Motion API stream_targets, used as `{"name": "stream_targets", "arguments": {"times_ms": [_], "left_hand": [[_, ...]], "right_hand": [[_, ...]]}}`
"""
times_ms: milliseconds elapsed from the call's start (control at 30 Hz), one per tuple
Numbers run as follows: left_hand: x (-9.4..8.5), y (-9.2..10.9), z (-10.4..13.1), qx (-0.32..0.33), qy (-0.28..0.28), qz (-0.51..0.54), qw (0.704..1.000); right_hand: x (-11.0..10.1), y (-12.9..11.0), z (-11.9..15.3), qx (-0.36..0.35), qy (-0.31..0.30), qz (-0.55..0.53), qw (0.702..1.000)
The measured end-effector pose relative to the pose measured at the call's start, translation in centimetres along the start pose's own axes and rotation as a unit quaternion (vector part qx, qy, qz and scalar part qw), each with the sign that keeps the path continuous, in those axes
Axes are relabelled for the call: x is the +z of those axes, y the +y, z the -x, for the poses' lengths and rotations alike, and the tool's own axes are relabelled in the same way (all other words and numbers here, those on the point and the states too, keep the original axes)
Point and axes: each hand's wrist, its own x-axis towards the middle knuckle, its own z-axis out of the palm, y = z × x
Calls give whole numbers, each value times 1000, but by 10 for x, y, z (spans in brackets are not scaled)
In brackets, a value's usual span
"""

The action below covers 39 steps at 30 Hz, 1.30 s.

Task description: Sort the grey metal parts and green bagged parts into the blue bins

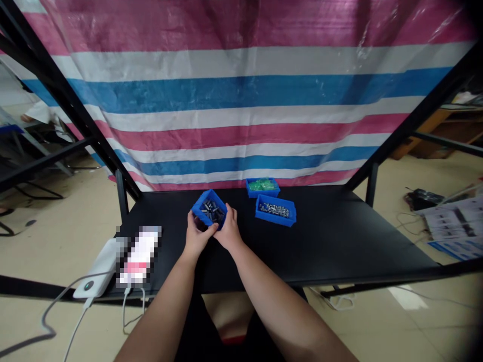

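Both my hands grip a blue plastic bin (201, 217) over the left half of the black table. My left hand (197, 235) wraps its near left side, and my right hand (229, 230) holds the right side. The bin is tilted, and small dark cylindrical pieces (213, 209) lie loose inside it. To the right stands a second blue bin (274, 217) with several small shiny metal parts (277, 209). Behind that one, a third blue bin (263, 193) contains green pieces (263, 184) whose kind I cannot make out.
On the table's left lie a blurred-out phone (140, 255) and a white power bank (98, 266), with cables running off the front edge. A striped plastic sheet (241, 115) hangs behind the black table (332, 241). Black frame posts (75, 108) rise at both sides.
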Motion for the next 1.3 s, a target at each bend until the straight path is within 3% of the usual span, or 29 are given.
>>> {"name": "stream_targets", "arguments": {"times_ms": [300,500,733,1300], "left_hand": [[-4,-11,-1,52,-30,-79,995],[-4,-12,-1,57,-42,-86,994],[-7,-14,0,63,-48,-107,991],[-11,-3,3,141,-70,-210,965]], "right_hand": [[0,-4,-3,13,-17,54,998],[1,-3,-4,23,-21,38,999],[2,-10,-2,44,-43,101,993],[11,-9,0,44,-76,176,981]]}}
